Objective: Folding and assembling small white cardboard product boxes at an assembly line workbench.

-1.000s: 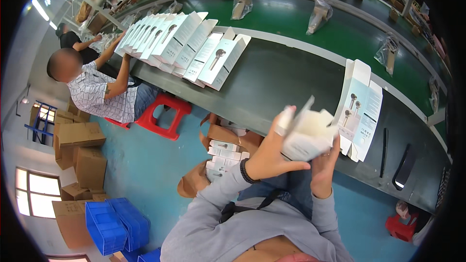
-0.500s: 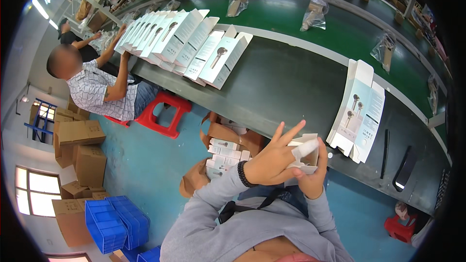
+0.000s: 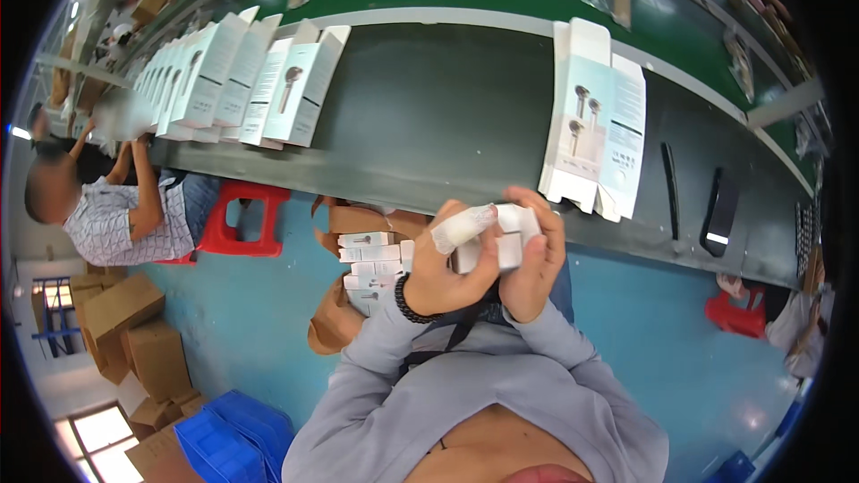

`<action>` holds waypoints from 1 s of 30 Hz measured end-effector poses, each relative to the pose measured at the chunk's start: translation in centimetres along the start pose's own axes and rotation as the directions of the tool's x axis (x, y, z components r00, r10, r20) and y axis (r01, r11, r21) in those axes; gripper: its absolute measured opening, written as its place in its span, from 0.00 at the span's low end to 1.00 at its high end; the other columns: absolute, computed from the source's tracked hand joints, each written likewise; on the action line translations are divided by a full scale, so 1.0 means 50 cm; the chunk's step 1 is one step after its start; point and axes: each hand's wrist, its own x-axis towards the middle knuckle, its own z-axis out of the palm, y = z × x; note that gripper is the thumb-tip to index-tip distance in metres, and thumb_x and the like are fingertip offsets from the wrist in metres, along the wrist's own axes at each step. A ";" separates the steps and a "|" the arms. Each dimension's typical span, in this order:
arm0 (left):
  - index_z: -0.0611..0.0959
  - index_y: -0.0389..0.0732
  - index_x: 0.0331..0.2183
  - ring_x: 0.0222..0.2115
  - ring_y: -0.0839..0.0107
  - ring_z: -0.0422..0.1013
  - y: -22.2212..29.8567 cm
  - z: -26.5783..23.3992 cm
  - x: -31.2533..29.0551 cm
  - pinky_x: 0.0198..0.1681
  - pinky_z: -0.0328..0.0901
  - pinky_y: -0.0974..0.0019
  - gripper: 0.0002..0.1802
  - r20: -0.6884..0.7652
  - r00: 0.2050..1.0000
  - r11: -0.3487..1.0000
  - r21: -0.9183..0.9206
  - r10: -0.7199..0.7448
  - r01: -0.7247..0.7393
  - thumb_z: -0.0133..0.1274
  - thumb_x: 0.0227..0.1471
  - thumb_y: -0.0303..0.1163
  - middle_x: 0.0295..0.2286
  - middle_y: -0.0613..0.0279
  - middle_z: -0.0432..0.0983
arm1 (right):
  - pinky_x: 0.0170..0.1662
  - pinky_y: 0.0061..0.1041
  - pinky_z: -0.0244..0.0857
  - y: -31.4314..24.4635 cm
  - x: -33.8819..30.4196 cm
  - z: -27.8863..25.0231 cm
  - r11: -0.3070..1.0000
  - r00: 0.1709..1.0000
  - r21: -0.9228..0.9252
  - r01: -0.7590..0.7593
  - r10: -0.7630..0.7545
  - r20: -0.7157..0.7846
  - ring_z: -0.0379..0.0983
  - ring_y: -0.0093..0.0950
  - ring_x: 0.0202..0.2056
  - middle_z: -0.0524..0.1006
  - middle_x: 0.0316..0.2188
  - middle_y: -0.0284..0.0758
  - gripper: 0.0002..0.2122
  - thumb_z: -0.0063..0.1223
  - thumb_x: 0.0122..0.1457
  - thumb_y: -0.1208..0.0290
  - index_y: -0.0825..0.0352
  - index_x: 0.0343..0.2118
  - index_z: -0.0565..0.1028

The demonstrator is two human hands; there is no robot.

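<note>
Close in front of me, beside the table's near edge, both hands grip a small white carton box [image 3: 512,249]. My left hand [image 3: 447,270], with a white wrapping on one finger and a black bead bracelet at the wrist, is closed on the box's left side. Around its right side and far edge curl the fingers of my right hand [image 3: 540,261]. Fingers cover much of the box, and I cannot make out what is inside it. A stack of flattened printed boxes [image 3: 586,116] lies on the table just beyond my right hand.
Open-topped printed boxes [image 3: 300,89] stand in a row on the dark table [image 3: 429,107] at left. Under its edge, a brown carton [image 3: 331,317] holds several small boxes. A black strip [image 3: 670,188] and a dark phone-like object [image 3: 720,215] lie at right. A co-worker sits by a red stool [image 3: 246,224].
My left fingers, spread above the box before, have closed onto it. The box's open end no longer shows. My view has turned, shifting the table's things leftward and up in the picture.
</note>
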 end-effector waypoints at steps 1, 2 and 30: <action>0.57 0.42 0.54 0.31 0.67 0.66 0.000 -0.004 0.006 0.33 0.63 0.64 0.39 0.053 0.998 0.992 0.124 0.029 -0.036 0.50 0.40 0.16 0.29 0.58 0.68 | 0.46 0.26 0.59 -0.012 0.012 -0.004 0.998 0.999 -0.067 0.005 -0.002 0.042 0.64 0.31 0.44 0.64 0.47 0.45 0.19 0.40 0.60 0.60 0.73 0.43 0.69; 0.57 0.42 0.54 0.31 0.67 0.66 0.003 -0.006 0.011 0.33 0.63 0.64 0.39 0.056 0.998 0.993 0.112 0.027 -0.033 0.50 0.40 0.16 0.29 0.58 0.68 | 0.46 0.25 0.58 -0.006 0.017 -0.020 0.996 0.991 -0.085 0.024 -0.013 0.131 0.64 0.29 0.44 0.65 0.47 0.43 0.18 0.41 0.60 0.62 0.73 0.43 0.70; 0.69 0.43 0.46 0.41 0.60 0.67 0.012 -0.014 0.012 0.40 0.65 0.65 0.39 0.026 0.999 0.997 0.067 0.032 -0.034 0.69 0.28 0.29 0.44 0.54 0.64 | 0.22 0.11 0.58 -0.017 0.030 -0.023 0.861 0.791 -0.107 -0.498 0.501 0.350 0.67 0.12 0.23 0.68 0.40 0.35 0.21 0.50 0.51 0.81 0.69 0.49 0.61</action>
